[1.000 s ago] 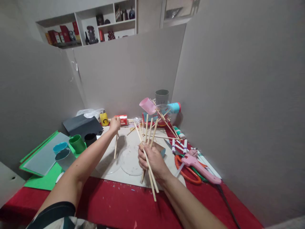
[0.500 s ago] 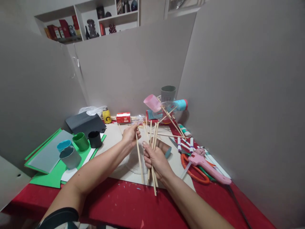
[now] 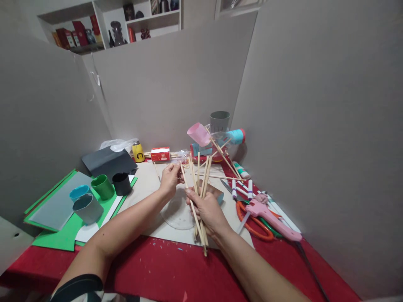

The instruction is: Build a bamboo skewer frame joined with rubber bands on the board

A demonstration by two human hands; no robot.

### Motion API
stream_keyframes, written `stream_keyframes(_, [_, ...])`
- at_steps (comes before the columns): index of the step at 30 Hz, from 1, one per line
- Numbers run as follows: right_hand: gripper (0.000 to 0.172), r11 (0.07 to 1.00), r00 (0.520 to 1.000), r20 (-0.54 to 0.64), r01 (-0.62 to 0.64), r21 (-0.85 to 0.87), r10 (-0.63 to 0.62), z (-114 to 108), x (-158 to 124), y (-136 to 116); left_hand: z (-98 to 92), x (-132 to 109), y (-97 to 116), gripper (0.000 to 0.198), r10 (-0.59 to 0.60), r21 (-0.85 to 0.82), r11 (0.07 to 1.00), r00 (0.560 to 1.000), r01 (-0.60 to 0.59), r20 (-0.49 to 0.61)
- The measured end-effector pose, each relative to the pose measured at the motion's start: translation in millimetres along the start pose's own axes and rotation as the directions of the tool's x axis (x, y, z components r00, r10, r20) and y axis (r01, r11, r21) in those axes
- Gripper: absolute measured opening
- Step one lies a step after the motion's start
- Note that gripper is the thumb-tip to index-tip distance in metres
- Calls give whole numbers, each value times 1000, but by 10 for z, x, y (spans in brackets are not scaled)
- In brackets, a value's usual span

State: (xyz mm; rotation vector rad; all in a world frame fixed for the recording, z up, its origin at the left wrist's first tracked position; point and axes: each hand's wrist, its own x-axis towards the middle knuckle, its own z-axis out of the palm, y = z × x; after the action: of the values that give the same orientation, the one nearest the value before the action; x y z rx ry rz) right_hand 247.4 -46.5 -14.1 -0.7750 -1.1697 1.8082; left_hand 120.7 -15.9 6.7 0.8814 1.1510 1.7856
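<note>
My left hand (image 3: 169,179) pinches the upper end of a single wooden stick (image 3: 185,178), which slants down toward me. My right hand (image 3: 208,212) is closed around a loose bundle of similar wooden sticks (image 3: 207,174), their tops fanned out and their lower ends poking out below the fist. The single stick lies against my right thumb and fingers, beside the bundle. Behind my right hand a brown cardboard tube with a blue lining (image 3: 217,191) is partly hidden. A clear round disc (image 3: 176,218) rests on the pale board (image 3: 141,218) under my hands.
Green, grey, blue and black cups (image 3: 103,187) stand on coloured sheets at the left. To the right lie a pink glue gun (image 3: 273,220), orange-handled scissors (image 3: 256,231) and markers (image 3: 250,189). Behind are a pink cup on sticks (image 3: 199,134), a red-and-white packet (image 3: 160,154) and a yellow container (image 3: 137,152).
The single stick in my left hand has moved right, from apart to against my right hand and the bundle. The view has shifted slightly.
</note>
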Motion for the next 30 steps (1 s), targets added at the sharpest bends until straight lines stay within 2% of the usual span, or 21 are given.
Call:
stream_keyframes(4, [35,999,996,72,-43,-5,43,-2,6,29,-123,9,-74,42,1,9,1000,995,-1,102])
stream_keyframes(10, [34,994,987,121,-109,-13,110,35,-12,24,-220,36,-97,42,-94,-35,994,958,107,271])
stream_keyframes(13, [36,993,986,116,-120,-4,119,33,-7,20,-254,46,-112,39,-128,37,992,952,123,278])
stream_keyframes(17, [40,992,985,123,-122,15,119,13,3,14,-281,45,-132,40,-73,119,992,950,38,304])
stream_keyframes(21, [42,987,979,144,-152,54,143,1,1,-2,-293,50,-123,40,-39,132,991,947,-4,320])
stream_keyframes(27, [47,983,976,152,-170,76,157,-9,-1,-7,-313,77,-136,46,-84,112,992,947,52,309])
stream_keyframes(30, [47,980,974,158,-178,84,164,-7,-8,-11,-322,82,-164,45,-69,85,995,945,44,319])
